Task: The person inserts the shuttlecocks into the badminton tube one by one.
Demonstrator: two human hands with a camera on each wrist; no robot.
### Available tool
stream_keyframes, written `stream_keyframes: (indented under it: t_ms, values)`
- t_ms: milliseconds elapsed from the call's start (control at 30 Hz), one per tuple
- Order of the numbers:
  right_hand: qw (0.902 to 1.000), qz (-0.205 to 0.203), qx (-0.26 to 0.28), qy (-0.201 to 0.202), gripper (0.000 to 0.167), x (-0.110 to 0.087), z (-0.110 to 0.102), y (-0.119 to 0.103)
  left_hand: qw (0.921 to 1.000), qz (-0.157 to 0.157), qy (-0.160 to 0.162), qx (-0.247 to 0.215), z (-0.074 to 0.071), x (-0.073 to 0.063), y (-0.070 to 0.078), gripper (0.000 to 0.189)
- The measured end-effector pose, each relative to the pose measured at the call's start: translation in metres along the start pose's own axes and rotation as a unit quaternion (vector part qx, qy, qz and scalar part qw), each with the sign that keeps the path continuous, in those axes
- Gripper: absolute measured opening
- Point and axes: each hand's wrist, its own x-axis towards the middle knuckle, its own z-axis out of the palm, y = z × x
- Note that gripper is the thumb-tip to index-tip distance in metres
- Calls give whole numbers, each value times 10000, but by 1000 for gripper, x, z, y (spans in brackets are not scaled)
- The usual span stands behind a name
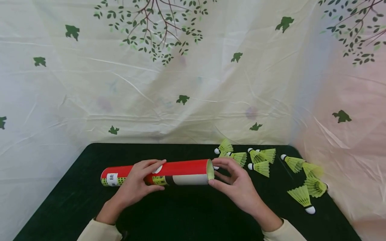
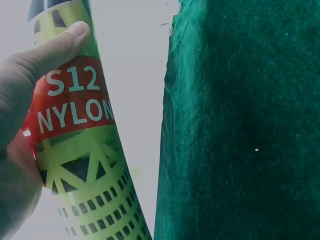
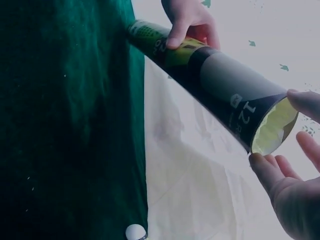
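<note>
A red, yellow-green and grey shuttlecock tube (image 1: 187, 169) lies level across the head view, held over the dark green table. My left hand (image 1: 137, 182) grips it around the middle, the thumb across its printed side; "S12 NYLON" shows by that thumb (image 2: 57, 50) in the left wrist view. At the tube's uncapped right end, my right hand (image 1: 236, 182) holds the rim between thumb and fingertips, the thumb at the lower edge. Inside the mouth, a yellow-green ridged shape (image 3: 270, 132) shows in the right wrist view. Deeper contents are hidden.
Several yellow-green shuttlecocks with white heads lie right of the tube, some behind the right hand, such as one shuttlecock (image 1: 260, 168); another shuttlecock (image 1: 301, 197) lies near the right edge. The green table (image 1: 181, 214) meets a pale leaf-printed sheet (image 1: 150, 100) behind.
</note>
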Motion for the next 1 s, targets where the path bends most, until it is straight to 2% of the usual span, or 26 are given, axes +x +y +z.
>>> stream_keyframes:
  t_ms: [200,333,500,733,933,1000]
  values:
    - [9998,7,-186,9,53,-7,-13,6,9999,14,-103,10,2,1,-1,88]
    - [9981,19,-608,116,51,-14,-29,14,9999,9,-98,51,2,0,-1,89]
    - [9908,328,-1259,380,48,-24,-58,26,9999,-9,-90,86,1,0,0,89]
    - [9758,547,-1958,811,45,-31,-102,49,9998,-22,-132,125,-1,0,1,88]
    - [9491,768,-2854,1089,51,-29,-139,75,9998,-51,-160,121,1,-1,1,88]
    - [9437,756,-3007,1156,53,-28,-148,82,9998,-46,-173,97,2,-1,0,88]
